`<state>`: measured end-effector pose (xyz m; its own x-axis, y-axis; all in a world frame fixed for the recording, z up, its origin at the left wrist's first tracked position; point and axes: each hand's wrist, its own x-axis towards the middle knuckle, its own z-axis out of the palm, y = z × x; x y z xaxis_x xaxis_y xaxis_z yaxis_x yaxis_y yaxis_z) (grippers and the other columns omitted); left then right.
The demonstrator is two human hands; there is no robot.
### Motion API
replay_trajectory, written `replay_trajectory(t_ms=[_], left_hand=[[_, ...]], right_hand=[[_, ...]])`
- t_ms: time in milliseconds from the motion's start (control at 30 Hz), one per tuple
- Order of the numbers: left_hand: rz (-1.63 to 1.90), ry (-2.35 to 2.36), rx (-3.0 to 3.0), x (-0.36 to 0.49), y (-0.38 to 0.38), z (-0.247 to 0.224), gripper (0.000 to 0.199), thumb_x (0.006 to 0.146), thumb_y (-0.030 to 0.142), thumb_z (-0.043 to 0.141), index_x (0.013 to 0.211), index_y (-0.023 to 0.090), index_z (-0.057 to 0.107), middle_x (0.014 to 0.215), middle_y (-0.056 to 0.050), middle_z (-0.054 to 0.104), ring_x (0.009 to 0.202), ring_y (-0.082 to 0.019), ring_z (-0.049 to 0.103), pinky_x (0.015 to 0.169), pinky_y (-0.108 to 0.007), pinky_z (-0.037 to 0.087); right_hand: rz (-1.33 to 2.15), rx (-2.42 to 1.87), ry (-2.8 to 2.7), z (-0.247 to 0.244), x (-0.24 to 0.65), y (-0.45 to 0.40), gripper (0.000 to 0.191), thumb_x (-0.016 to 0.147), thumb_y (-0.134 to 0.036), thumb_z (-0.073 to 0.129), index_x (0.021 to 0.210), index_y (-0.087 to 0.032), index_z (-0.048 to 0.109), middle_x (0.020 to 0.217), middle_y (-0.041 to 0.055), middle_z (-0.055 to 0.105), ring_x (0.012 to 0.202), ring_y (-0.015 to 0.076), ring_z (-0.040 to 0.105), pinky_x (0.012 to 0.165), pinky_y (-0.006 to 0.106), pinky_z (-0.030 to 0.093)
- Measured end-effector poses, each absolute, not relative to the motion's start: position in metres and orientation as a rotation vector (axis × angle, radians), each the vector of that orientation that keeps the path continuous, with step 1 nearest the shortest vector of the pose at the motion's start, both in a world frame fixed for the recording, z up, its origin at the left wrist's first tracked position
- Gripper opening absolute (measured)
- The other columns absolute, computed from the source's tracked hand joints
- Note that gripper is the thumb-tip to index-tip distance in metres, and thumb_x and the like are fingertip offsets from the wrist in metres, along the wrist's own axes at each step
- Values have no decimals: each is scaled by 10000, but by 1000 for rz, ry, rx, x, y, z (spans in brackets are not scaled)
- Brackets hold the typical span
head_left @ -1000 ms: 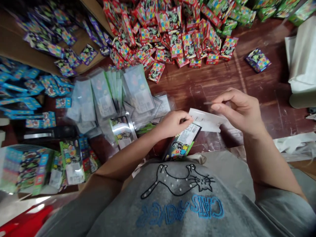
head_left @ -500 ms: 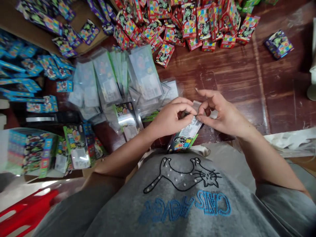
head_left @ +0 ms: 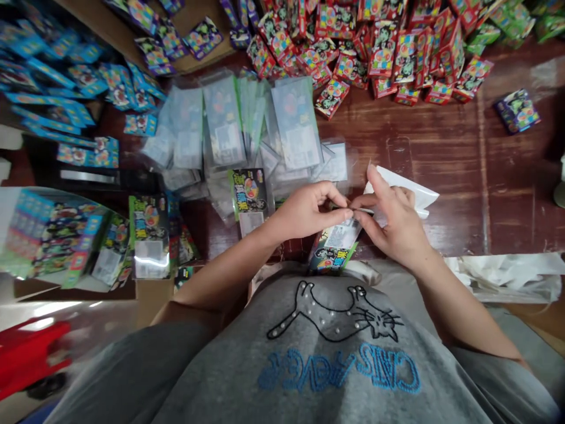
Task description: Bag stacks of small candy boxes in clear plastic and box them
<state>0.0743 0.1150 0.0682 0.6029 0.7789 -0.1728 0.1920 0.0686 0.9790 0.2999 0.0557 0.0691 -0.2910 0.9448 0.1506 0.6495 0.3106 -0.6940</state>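
Observation:
A flat printed pouch [head_left: 338, 238], black and green with a white label, leans against my shirt at the table's front edge. My left hand [head_left: 315, 209] pinches its top edge between thumb and fingertips. Just opposite, my right hand [head_left: 391, 215] is closed with thumb and fingertips at the same edge, almost touching the left. A white sheet [head_left: 415, 187] sticks out behind my right hand; whether those fingers hold it is hidden. To the left, another printed pouch [head_left: 251, 200] lies partly behind my left forearm.
Clear-plastic pouches [head_left: 295, 123] lie piled ahead. Small red boxes [head_left: 382, 50] are heaped behind them, with blue boxes [head_left: 66, 112] at left. One purple box [head_left: 516, 111] sits at right. A carton of packed pouches [head_left: 57, 235] stands at lower left.
The camera view has shifted left, so the table things appear further right. The white sheet now shows much more behind my right hand. Both hands stay at the pouch's top edge.

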Motion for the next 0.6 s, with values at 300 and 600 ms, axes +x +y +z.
replay_trajectory(t_ms=[300,600], left_hand=[[1167,1401,1408,-23,118,76,489,1001,627,712,1320,300,536,1187,50,755,1111,-149,719,987,-387,607],[908,1309,1408,3,14,6,517,1024,498,688,1447,296,470,1326,-92,697,1166,-240,725,954,-420,620]], right_hand=[[899,-1270,-1309,38,277,34,858,1007,-550,694,1707,-481,201,1576,123,538,1247,275,715,1047,520,650],[715,-1377,-1151,20,249,44,784,1005,-474,696,1643,-493,241,1303,65,610,991,221,706,879,431,683]])
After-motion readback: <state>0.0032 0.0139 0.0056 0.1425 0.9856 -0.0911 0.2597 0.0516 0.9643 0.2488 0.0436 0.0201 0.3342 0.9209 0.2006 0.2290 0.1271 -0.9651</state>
